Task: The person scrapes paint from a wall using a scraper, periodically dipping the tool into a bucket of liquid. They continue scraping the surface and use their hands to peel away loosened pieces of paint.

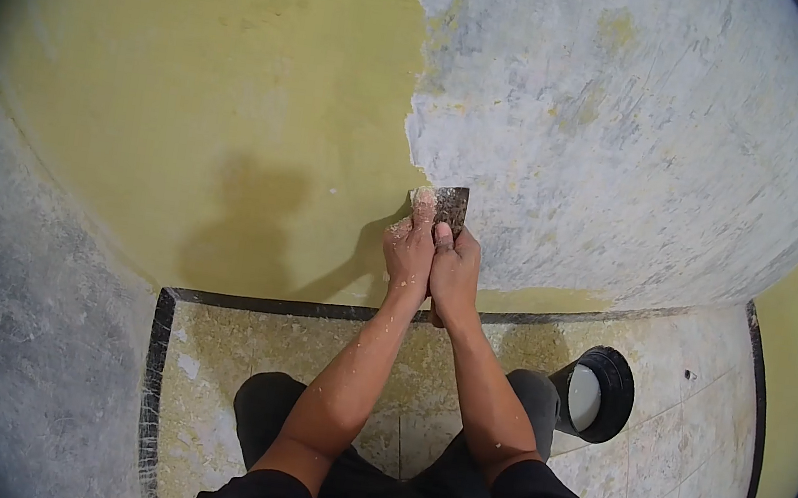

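Both my hands grip one scraper [452, 208], whose wide, stained metal blade meets the wall at the ragged edge between yellow paint [240, 77] and the bare whitish surface [614, 146]. My left hand [409, 250] is closed, its thumb or a finger stretched up along the blade and dusted with paint crumbs. Beside it, my right hand [455, 272] wraps the handle, with the thumb near the blade's base. The lower end of the handle shows just under my hands; the rest is covered by my fingers.
A black bucket [623, 399] holding whitish liquid stands on the floor by my right knee. Paint flakes litter the tiled floor [384, 439]. A dark baseboard strip [310, 309] runs along the wall's foot. A grey scraped wall [19, 300] rises at the left.
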Demonstrator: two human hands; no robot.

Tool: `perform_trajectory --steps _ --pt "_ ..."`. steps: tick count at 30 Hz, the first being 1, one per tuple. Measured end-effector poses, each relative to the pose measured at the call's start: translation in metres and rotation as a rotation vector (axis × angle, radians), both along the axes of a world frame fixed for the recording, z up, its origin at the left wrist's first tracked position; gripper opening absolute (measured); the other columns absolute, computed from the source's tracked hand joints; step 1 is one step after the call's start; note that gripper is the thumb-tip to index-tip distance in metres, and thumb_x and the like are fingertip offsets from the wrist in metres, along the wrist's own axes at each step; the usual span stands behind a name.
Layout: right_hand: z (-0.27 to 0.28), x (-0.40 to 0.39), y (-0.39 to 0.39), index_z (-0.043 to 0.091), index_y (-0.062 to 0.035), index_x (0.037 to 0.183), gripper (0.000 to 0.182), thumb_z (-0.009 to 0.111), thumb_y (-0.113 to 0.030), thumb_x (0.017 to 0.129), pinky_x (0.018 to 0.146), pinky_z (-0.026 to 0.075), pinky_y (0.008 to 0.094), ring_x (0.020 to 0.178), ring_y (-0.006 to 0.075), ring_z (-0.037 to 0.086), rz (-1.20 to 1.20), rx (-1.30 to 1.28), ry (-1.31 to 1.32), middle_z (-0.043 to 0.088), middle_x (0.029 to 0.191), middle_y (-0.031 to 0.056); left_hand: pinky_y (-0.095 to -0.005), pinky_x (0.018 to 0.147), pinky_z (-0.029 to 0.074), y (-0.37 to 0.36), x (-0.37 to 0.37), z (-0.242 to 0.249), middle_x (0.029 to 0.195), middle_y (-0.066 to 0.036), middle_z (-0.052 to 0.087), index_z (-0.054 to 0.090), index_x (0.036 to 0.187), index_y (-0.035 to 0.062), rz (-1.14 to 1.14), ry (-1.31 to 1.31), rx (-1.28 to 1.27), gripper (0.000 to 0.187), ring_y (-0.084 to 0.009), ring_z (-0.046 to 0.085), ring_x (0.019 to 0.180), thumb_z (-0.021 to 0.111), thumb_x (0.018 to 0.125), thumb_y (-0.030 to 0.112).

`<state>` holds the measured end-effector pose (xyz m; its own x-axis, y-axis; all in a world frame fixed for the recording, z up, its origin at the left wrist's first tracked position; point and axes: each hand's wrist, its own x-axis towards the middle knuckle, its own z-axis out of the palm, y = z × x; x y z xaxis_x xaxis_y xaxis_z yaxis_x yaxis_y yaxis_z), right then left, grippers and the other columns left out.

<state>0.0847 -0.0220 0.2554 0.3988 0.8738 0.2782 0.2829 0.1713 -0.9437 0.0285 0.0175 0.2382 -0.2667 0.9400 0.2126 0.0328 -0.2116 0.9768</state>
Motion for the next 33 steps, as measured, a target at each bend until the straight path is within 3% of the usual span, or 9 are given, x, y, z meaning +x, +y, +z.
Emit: perform_trajectory --steps 1,7,16,19,22,23,28,30,33 --pt "0.001 0.002 0.0 0.057 0.0086 0.091 0.023 0.047 -0.012 0.091 0.069 0.044 0.0418 0.076 0.0405 0.059 0.012 0.002 -0.015 0.059 0.081 0.0293 -0.0406 0.065 0.041 0.003 0.0 -0.007 0.068 -0.018 0.06 0.059 0.076 -0.0078 0.002 0.048 0.009 0.058 -0.0243 0.049 0.064 0.048 0.092 0.047" --pt "0.009 0.007 0.0 0.058 0.0086 0.091 0.023 0.048 -0.013 0.091 0.069 0.044 0.0438 0.078 0.0463 0.057 -0.003 -0.011 -0.126 0.06 0.081 0.0296 -0.041 0.065 0.041 0.005 0.007 -0.006 0.069 -0.019 0.06 0.059 0.077 -0.0075 0.016 0.008 0.011 0.058 -0.0258 0.05 0.065 0.048 0.091 0.048" --pt "0.007 0.018 0.006 0.057 0.0076 0.086 0.025 0.05 -0.016 0.091 0.065 0.043 0.0446 0.07 0.0455 0.055 0.0 0.008 -0.23 0.058 0.075 0.0292 -0.0417 0.064 0.041 -0.008 0.01 0.018 0.071 -0.023 0.061 0.059 0.078 -0.0085 -0.012 -0.205 -0.071 0.057 -0.0314 0.056 0.066 0.047 0.093 0.045" --pt "-0.007 0.023 0.004 0.056 0.0088 0.085 0.03 0.05 -0.019 0.092 0.065 0.043 0.0438 0.067 0.0441 0.054 -0.012 0.075 -0.253 0.058 0.074 0.0291 -0.0424 0.066 0.042 -0.003 0.009 0.0 0.075 -0.023 0.062 0.062 0.084 -0.0065 0.08 0.44 0.214 0.052 -0.0327 0.058 0.07 0.048 0.093 0.043" --pt "-0.001 0.023 0.003 0.056 0.0092 0.085 0.032 0.049 -0.022 0.092 0.065 0.043 0.0447 0.07 0.0468 0.054 -0.003 -0.011 -0.185 0.058 0.075 0.0295 -0.0428 0.066 0.042 -0.01 0.017 0.006 0.075 -0.02 0.062 0.062 0.085 -0.0047 -0.106 -0.133 -0.227 0.047 -0.0358 0.056 0.069 0.047 0.094 0.039" --pt "0.006 0.022 0.008 0.056 0.0091 0.085 0.034 0.049 -0.023 0.092 0.066 0.043 0.045 0.071 0.0468 0.054 0.004 0.036 -0.23 0.058 0.075 0.0298 -0.0424 0.068 0.041 0.008 0.031 -0.013 0.073 -0.02 0.062 0.062 0.084 -0.0048 0.135 -0.065 0.194 0.048 -0.0341 0.057 0.069 0.047 0.094 0.04" --pt "0.004 0.016 0.004 0.056 0.0097 0.083 0.041 0.048 -0.029 0.093 0.065 0.043 0.046 0.073 0.047 0.055 -0.049 0.079 -0.326 0.056 0.074 0.0315 -0.0417 0.07 0.041 -0.003 0.006 0.011 0.075 -0.023 0.061 0.061 0.08 -0.0067 -0.063 0.115 0.076 0.058 -0.0346 0.058 0.073 0.047 0.091 0.049" --pt "-0.001 0.019 0.002 0.056 0.0097 0.084 0.039 0.048 -0.027 0.092 0.066 0.043 0.047 0.076 0.0492 0.055 -0.014 0.006 -0.251 0.057 0.076 0.031 -0.0443 0.071 0.044 -0.013 0.01 0.008 0.086 -0.021 0.063 0.059 0.104 -0.0021 -0.114 -0.015 -0.193 0.039 -0.0376 0.06 0.081 0.041 0.097 0.032" --pt "0.023 0.007 0.008 0.056 0.0078 0.089 0.032 0.047 -0.022 0.093 0.067 0.044 0.0461 0.077 0.0487 0.055 0.008 0.168 -0.255 0.058 0.077 0.0292 -0.0411 0.063 0.044 0.007 0.004 0.015 0.081 -0.02 0.064 0.062 0.089 -0.003 0.003 0.135 -0.017 0.049 -0.0366 0.061 0.072 0.044 0.094 0.042"
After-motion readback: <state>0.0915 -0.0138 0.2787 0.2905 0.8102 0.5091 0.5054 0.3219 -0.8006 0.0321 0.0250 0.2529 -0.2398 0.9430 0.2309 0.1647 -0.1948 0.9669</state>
